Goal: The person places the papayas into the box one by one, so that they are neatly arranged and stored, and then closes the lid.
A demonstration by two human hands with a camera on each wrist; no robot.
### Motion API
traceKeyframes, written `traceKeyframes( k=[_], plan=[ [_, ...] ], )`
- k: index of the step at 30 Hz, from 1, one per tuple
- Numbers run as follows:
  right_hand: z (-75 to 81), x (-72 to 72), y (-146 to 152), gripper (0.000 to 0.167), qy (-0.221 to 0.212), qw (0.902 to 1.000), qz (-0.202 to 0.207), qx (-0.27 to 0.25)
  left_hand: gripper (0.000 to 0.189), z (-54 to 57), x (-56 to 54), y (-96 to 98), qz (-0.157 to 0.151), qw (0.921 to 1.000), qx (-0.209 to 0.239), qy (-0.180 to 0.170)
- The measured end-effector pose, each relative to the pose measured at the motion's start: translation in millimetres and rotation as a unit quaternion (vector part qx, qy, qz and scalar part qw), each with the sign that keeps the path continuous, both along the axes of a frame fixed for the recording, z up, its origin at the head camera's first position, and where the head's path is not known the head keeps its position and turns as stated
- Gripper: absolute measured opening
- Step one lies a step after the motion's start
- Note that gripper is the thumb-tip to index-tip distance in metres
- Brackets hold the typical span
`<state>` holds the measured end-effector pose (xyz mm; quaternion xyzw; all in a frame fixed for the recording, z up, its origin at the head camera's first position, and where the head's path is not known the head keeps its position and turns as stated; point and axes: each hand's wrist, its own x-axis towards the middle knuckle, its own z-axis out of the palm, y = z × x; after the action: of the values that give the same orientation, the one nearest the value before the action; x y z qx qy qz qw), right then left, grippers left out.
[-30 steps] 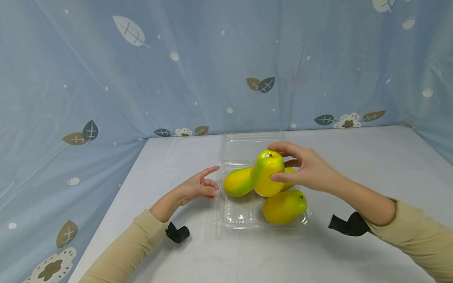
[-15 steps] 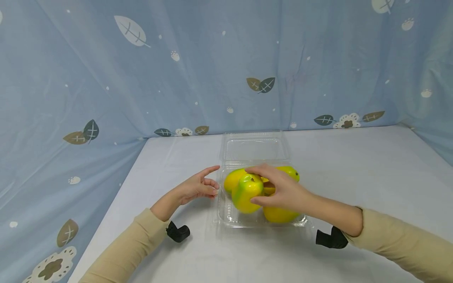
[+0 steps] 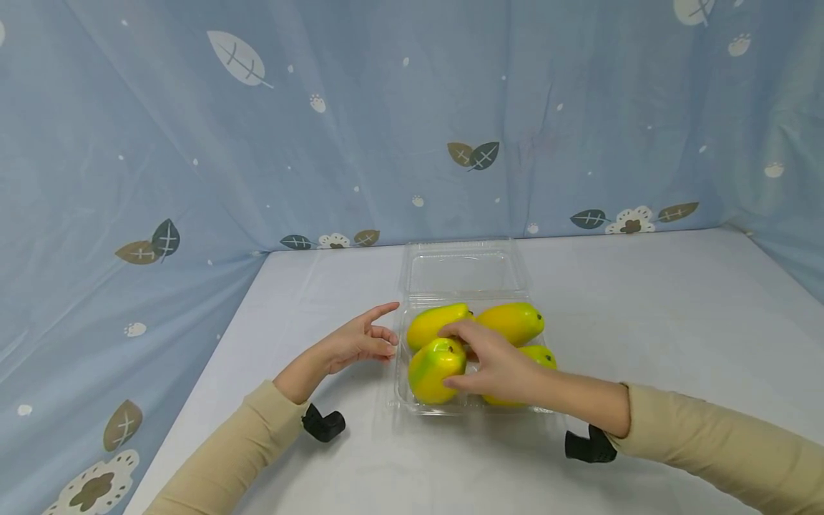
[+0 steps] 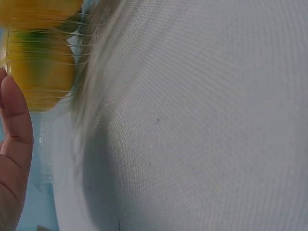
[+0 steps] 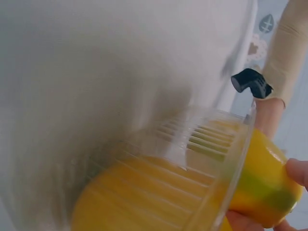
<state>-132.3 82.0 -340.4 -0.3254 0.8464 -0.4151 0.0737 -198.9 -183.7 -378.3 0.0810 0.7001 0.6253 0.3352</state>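
A clear plastic clamshell container (image 3: pixel 421 410) lies on the table with papayas in it. My right hand (image 3: pixel 494 363) grips a yellow-green papaya (image 3: pixel 433 373) in its front left corner, thumb on the near side and fingers on the far side. Behind that one lies another papaya (image 3: pixel 433 325), a third papaya (image 3: pixel 515 323) is at the rear right, and a papaya (image 3: pixel 539 355) at the front right is partly hidden by my right hand. My left hand (image 3: pixel 357 345) is at the container's left side, index finger extended to the rim. In the left wrist view, its fingers (image 4: pixel 17 108) are beside the ribbed wall.
The open clear lid (image 3: pixel 465 273) lies flat behind the container. A white cloth (image 3: pixel 644 307) covers the table, and a blue leaf-print curtain (image 3: pixel 386 107) stands behind and to the sides. Black wrist mounts (image 3: pixel 324 423) stick out below both forearms.
My right hand has carried the papaya left, toward me and down, from above the middle of the container into its front left corner. My left hand has stayed put.
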Motion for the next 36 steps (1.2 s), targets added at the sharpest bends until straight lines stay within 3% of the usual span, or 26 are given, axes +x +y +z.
traceKeyframes(
  k=[6, 17, 25, 36],
  plan=[
    [-3.6, 1.9, -2.1, 0.049, -0.013, 0.9996, -0.009, 0.026, 0.082, -1.0, -0.1, -0.2, -0.002, 1.0, -0.001, 0.001],
    [-4.7, 0.1, -0.5, 0.047, 0.04, 0.9962, 0.011, 0.077, 0.081, -2.4, -0.6, -1.3, -0.005, 1.0, 0.003, 0.004],
    [0.0, -2.7, 5.0, 0.049, 0.075, 0.9845, 0.017, 0.158, 0.081, -1.8, -0.3, -1.2, -0.004, 1.0, 0.006, 0.002],
    [-2.2, -3.6, 11.1, 0.049, 0.118, 0.9697, 0.02, 0.213, 0.08, 0.1, 0.2, -0.5, -0.005, 1.0, 0.004, 0.002]
  ],
)
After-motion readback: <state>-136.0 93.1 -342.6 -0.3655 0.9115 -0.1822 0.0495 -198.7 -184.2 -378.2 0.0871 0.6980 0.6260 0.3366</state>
